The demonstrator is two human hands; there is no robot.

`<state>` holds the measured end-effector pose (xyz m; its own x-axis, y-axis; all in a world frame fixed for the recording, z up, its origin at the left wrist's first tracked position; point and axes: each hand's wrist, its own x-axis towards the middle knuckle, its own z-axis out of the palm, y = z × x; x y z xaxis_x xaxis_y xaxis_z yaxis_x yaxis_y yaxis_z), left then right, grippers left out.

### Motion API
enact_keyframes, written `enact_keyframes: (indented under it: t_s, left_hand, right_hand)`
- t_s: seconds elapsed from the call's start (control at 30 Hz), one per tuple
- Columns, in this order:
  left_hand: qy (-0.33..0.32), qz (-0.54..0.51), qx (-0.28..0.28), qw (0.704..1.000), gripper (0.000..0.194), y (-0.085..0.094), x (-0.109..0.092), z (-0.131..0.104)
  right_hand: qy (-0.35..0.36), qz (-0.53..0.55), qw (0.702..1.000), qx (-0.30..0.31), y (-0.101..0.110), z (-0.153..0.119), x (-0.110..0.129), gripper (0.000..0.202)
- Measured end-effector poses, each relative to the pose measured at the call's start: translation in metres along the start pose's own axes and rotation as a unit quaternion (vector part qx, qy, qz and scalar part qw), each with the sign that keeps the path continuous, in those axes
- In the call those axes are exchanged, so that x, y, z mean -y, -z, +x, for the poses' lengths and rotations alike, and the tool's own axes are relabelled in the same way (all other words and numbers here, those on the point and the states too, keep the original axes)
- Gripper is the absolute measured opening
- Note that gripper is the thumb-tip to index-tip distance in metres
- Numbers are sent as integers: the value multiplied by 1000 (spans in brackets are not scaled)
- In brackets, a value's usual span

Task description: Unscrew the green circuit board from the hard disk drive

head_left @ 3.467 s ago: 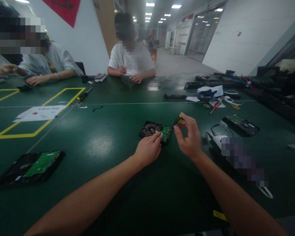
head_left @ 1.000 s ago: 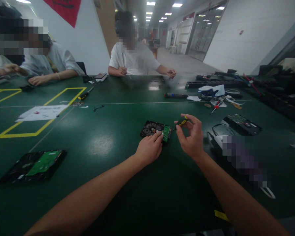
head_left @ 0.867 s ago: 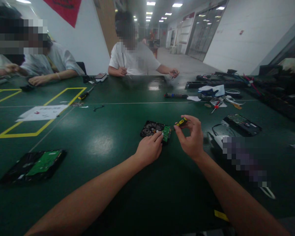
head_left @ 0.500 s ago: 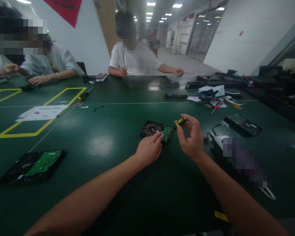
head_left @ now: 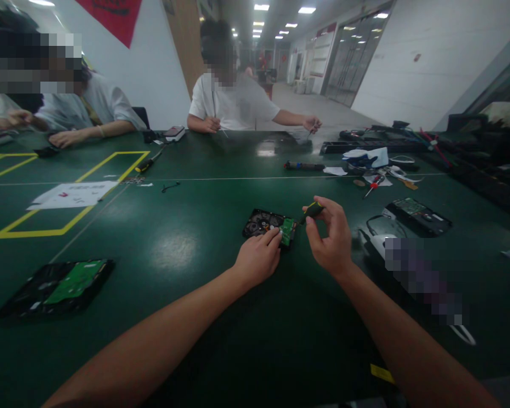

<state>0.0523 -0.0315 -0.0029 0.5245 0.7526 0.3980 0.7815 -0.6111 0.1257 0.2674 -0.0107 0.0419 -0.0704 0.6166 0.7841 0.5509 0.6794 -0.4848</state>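
Note:
A hard drive (head_left: 261,220) with a green circuit board (head_left: 288,229) lies on the green table in front of me. My left hand (head_left: 259,256) grips it from the near side, the fingertips pressed on its top by the board. Between the thumb and fingers of my right hand (head_left: 331,235) is a screwdriver (head_left: 313,210) with a black and yellow handle. It slants down left to the board's right edge. I cannot make out where its tip sits.
A second hard drive (head_left: 74,283) lies at the left, a third (head_left: 420,215) at the right, near a blurred-out long item (head_left: 425,277). Behind them are a red screwdriver (head_left: 374,184), cloth and papers. A paper sheet (head_left: 70,194) lies far left. Several people sit across the table.
The screwdriver's handle has turned in my right fingers, its yellow marks now facing another way. My left hand and the hard drive have stayed put.

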Motion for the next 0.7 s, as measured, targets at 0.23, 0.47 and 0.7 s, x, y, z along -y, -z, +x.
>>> enact_keyframes:
  t_s: [0.23, 0.47, 0.7]
  left_hand:
    - [0, -1, 5, 1000, 45, -1, 0, 0]
    - [-1, 3, 3, 1000, 44, 0, 0, 0]
    - [-6, -3, 1, 1000, 44, 1, 0, 0]
  right_hand:
    - [18, -33, 999, -26, 0, 0, 0, 60]
    - [12, -24, 1000, -4, 1, 2, 3, 60]
    - [32, -34, 999, -22, 1, 2, 3, 62]
